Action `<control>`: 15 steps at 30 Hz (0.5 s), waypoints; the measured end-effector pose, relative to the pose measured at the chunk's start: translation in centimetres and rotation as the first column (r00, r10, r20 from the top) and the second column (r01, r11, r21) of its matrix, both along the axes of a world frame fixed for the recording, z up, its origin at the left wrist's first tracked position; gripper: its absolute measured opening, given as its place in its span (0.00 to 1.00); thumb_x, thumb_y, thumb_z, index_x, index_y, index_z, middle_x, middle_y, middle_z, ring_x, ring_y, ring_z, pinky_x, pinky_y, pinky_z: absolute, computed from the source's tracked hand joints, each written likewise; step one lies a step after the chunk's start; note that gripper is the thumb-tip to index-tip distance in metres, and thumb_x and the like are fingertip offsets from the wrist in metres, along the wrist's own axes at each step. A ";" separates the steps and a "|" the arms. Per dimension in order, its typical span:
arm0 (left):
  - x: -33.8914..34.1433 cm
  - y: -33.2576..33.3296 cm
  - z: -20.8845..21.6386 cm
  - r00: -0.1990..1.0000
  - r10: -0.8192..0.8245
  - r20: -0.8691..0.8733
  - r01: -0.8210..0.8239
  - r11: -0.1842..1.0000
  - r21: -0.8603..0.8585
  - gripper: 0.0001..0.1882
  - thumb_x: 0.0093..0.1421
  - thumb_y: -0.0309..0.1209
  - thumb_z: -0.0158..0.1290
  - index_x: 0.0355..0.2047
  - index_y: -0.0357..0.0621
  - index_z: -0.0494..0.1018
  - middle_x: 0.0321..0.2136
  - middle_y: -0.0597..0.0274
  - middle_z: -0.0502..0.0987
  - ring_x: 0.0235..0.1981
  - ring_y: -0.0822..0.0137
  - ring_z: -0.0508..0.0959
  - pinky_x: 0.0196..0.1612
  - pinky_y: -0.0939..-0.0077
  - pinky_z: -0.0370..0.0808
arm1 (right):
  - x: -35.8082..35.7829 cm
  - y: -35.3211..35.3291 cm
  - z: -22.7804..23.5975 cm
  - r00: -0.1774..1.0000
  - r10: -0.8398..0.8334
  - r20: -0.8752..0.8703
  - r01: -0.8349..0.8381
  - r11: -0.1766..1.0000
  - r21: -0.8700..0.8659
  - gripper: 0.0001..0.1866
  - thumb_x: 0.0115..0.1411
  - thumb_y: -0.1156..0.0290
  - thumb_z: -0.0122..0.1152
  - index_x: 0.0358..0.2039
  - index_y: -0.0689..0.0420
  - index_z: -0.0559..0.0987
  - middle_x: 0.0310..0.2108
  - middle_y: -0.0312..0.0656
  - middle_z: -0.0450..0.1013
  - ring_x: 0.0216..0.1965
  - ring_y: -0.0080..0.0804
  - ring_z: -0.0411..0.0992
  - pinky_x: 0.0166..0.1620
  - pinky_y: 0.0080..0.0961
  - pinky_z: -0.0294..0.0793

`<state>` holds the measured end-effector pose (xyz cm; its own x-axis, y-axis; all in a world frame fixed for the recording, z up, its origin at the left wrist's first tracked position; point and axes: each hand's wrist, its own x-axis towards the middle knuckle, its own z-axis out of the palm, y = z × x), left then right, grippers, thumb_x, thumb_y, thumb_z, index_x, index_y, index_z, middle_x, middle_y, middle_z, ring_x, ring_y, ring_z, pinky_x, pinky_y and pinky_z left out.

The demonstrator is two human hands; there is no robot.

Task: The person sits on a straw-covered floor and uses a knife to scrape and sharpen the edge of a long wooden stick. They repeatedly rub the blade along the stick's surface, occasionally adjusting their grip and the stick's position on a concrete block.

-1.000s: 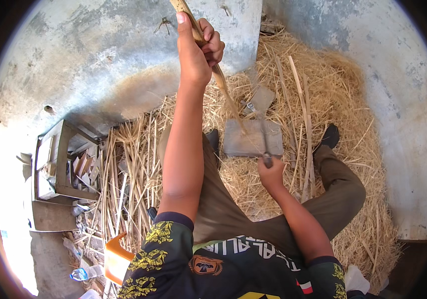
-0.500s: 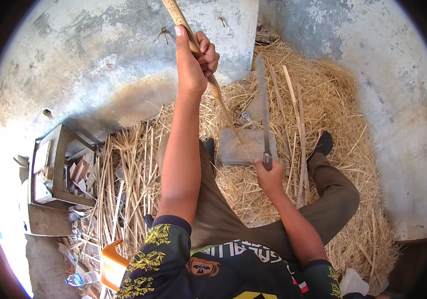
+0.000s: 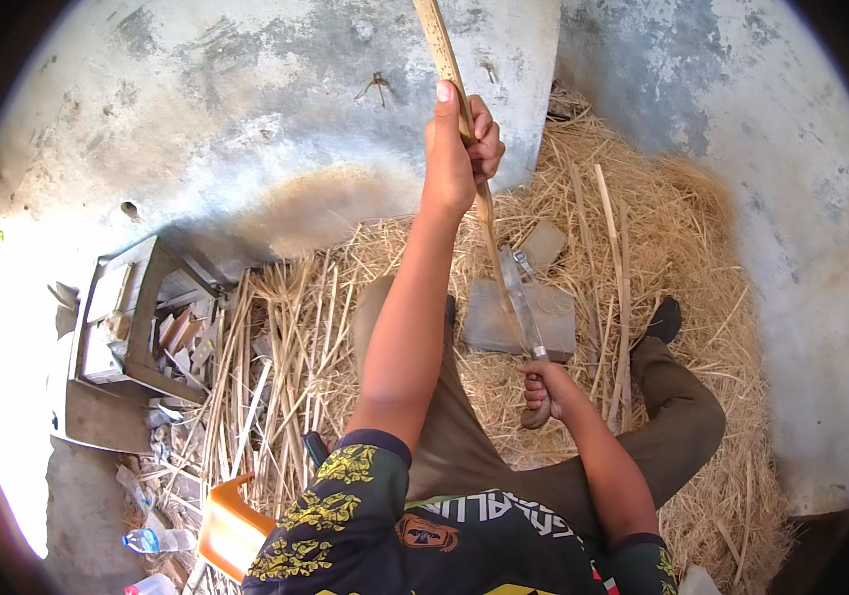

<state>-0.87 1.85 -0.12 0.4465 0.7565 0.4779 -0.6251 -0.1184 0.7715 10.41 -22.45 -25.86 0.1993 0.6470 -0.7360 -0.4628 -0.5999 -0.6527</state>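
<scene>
My left hand (image 3: 461,149) is raised and closed around a long tan bamboo strip (image 3: 438,40). The strip slants down from the top of the view, and its thin lower end reaches the block between my legs. In my right hand (image 3: 550,389) I grip the handle of a machete (image 3: 522,302). Its blade points away from me and lies along the lower part of the strip; whether the edge touches it I cannot tell. Beneath them a grey rectangular block (image 3: 555,322) rests on the shavings.
Curly shavings (image 3: 682,238) cover the floor ahead and to the right, with long loose strips (image 3: 615,258) on top. More split strips (image 3: 291,337) heap at left, beside a wooden frame (image 3: 137,327) with scraps. An orange plastic item (image 3: 231,526) and a bottle (image 3: 162,540) lie lower left.
The machete has swung from pointing up, right of the strip, to leaning left against its lower part. My right hand has turned and lowered. The whole view has shifted somewhat.
</scene>
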 end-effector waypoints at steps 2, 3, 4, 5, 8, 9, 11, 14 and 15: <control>-0.4 0.4 -0.1 0.999 0.051 0.004 -0.051 0.999 0.020 0.35 0.67 0.70 0.29 0.21 0.52 0.55 0.10 0.75 0.49 0.10 0.78 0.47 0.13 0.78 0.43 | -0.9 -0.4 2.2 0.995 -0.046 0.089 0.033 0.988 0.151 0.13 0.59 0.70 0.64 0.22 0.56 0.70 0.13 0.35 0.63 0.11 0.26 0.62 0.16 0.31 0.62; -0.3 0.4 -0.3 0.998 0.063 0.017 -0.063 0.998 0.015 0.35 0.68 0.70 0.29 0.21 0.52 0.55 0.10 0.75 0.49 0.10 0.78 0.47 0.13 0.77 0.43 | -1.0 -0.5 2.9 0.960 -0.115 0.254 0.059 0.974 0.217 0.14 0.59 0.70 0.64 0.21 0.56 0.70 0.13 0.34 0.63 0.12 0.24 0.61 0.17 0.30 0.61; -0.4 0.5 -0.2 0.997 0.078 0.019 -0.078 0.997 0.010 0.35 0.68 0.70 0.29 0.22 0.52 0.55 0.10 0.75 0.49 0.10 0.78 0.47 0.14 0.77 0.43 | -1.2 -0.3 3.3 0.899 -0.185 0.397 0.071 0.956 0.285 0.15 0.60 0.70 0.64 0.19 0.56 0.69 0.12 0.33 0.63 0.12 0.23 0.61 0.18 0.29 0.61; -0.5 0.5 -0.2 0.995 0.094 0.020 -0.094 0.996 0.005 0.35 0.68 0.69 0.29 0.22 0.52 0.56 0.10 0.75 0.49 0.10 0.78 0.47 0.14 0.77 0.43 | -1.3 -0.1 3.5 0.813 -0.256 0.523 0.067 0.933 0.353 0.17 0.60 0.70 0.64 0.18 0.56 0.69 0.12 0.32 0.63 0.13 0.22 0.60 0.18 0.28 0.60; -0.6 0.7 -0.1 0.992 0.125 0.032 -0.124 0.992 -0.014 0.36 0.66 0.71 0.31 0.22 0.52 0.56 0.10 0.76 0.49 0.10 0.78 0.46 0.14 0.77 0.43 | -0.1 0.2 0.7 0.711 -0.377 0.593 0.013 0.851 0.526 0.19 0.61 0.70 0.63 0.15 0.59 0.68 0.12 0.31 0.63 0.16 0.18 0.60 0.22 0.26 0.59; -0.5 0.9 -0.2 0.991 0.129 0.039 -0.128 0.992 -0.020 0.36 0.66 0.71 0.31 0.22 0.52 0.56 0.10 0.76 0.48 0.10 0.78 0.46 0.14 0.78 0.43 | -0.2 0.0 -0.1 0.675 -0.323 0.663 -0.017 0.892 0.451 0.19 0.60 0.70 0.63 0.16 0.60 0.69 0.12 0.33 0.64 0.16 0.20 0.62 0.23 0.27 0.61; -0.7 1.1 -0.5 0.993 0.118 0.028 -0.118 0.993 -0.027 0.36 0.65 0.72 0.32 0.22 0.52 0.56 0.10 0.76 0.48 0.11 0.78 0.46 0.14 0.78 0.42 | -0.8 -0.3 -1.9 0.597 -0.188 0.780 -0.073 0.955 0.287 0.17 0.59 0.70 0.62 0.16 0.62 0.70 0.13 0.37 0.66 0.17 0.24 0.67 0.24 0.30 0.66; -0.5 1.1 -0.3 0.997 0.070 0.036 -0.069 0.998 -0.013 0.36 0.65 0.72 0.31 0.22 0.52 0.55 0.11 0.76 0.48 0.11 0.78 0.46 0.14 0.77 0.42 | 0.0 -0.6 -4.1 0.625 0.212 0.751 -0.122 0.977 -0.174 0.14 0.56 0.69 0.60 0.18 0.64 0.73 0.17 0.44 0.72 0.17 0.32 0.74 0.25 0.34 0.72; -0.5 0.9 -0.2 0.997 0.073 0.028 -0.073 0.997 -0.004 0.36 0.65 0.72 0.31 0.22 0.52 0.55 0.11 0.76 0.48 0.11 0.78 0.46 0.14 0.77 0.42 | 0.1 -0.6 -3.7 0.690 0.210 0.693 -0.129 0.977 -0.168 0.13 0.56 0.69 0.60 0.19 0.63 0.74 0.17 0.44 0.72 0.17 0.31 0.73 0.24 0.33 0.71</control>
<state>-1.36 2.75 -0.34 0.3768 0.7876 0.4875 -0.6363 -0.1624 0.7541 10.49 -23.01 -29.61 0.5784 0.6546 -0.4868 0.2226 -0.7007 -0.6779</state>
